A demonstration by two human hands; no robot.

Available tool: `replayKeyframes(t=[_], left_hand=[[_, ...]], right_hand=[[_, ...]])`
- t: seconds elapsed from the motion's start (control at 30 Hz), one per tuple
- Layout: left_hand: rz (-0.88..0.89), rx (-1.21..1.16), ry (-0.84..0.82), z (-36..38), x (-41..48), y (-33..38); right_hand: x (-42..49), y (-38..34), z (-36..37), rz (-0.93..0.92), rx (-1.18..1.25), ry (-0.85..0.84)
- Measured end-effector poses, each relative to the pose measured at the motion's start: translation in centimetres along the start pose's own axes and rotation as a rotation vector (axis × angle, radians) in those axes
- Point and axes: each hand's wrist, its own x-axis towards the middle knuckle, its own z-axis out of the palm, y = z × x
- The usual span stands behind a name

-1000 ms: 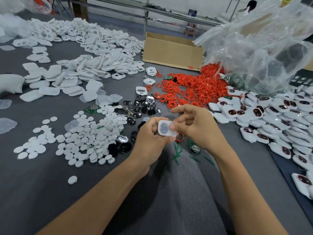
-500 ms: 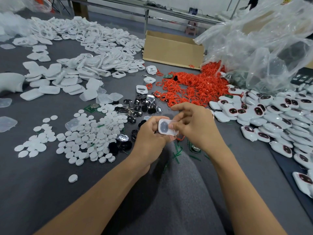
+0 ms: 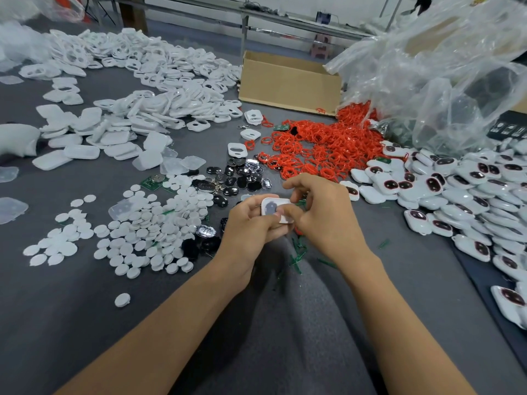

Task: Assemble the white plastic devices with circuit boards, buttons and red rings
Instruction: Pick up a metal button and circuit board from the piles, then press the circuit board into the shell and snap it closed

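Note:
A white plastic device shell (image 3: 270, 206) with a dark oval window sits between both hands at the table's middle. My left hand (image 3: 251, 223) grips it from the left, fingers curled round its edge. My right hand (image 3: 322, 215) pinches its right side with thumb and fingertips. Beyond the hands lie a heap of red rings (image 3: 319, 149), several black and chrome buttons (image 3: 242, 178), and a green circuit board (image 3: 152, 181). Assembled white devices (image 3: 456, 195) with dark red windows pile up at the right.
White round discs (image 3: 148, 229) spread at the left. White shell halves (image 3: 142, 81) cover the far left. A cardboard box (image 3: 288, 84) stands at the back, with a clear plastic bag (image 3: 427, 81) to its right. Green scraps (image 3: 296, 252) lie by my wrists.
Both hands stay on the shell. My right thumb and fingers have shifted a little further over its right end; the shell has turned slightly.

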Motion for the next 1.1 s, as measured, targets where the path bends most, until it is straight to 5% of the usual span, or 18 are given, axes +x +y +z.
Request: replayKeyframes(t=[0.3, 0.47, 0.87, 1.1], left_hand=[[0.025, -0.019, 0.135, 0.3, 0.0, 0.2], [-0.005, -0.044, 0.157, 0.1, 0.1, 0.5], [-0.049, -0.047, 0.129, -0.1, 0.0, 0.8], [-0.045, -0.037, 0.126, 0.0, 0.0, 0.9]], right_hand=[[-0.8, 0.6, -0.8, -0.057, 0.174, -0.02], [-0.4, 3.1, -3.3, 0.143, 0.04, 0.153], [-0.9, 4.5, -4.7, 0.304, -0.071, -0.158], [-1.1, 3.3, -5.6, 0.335, -0.201, -0.504]])
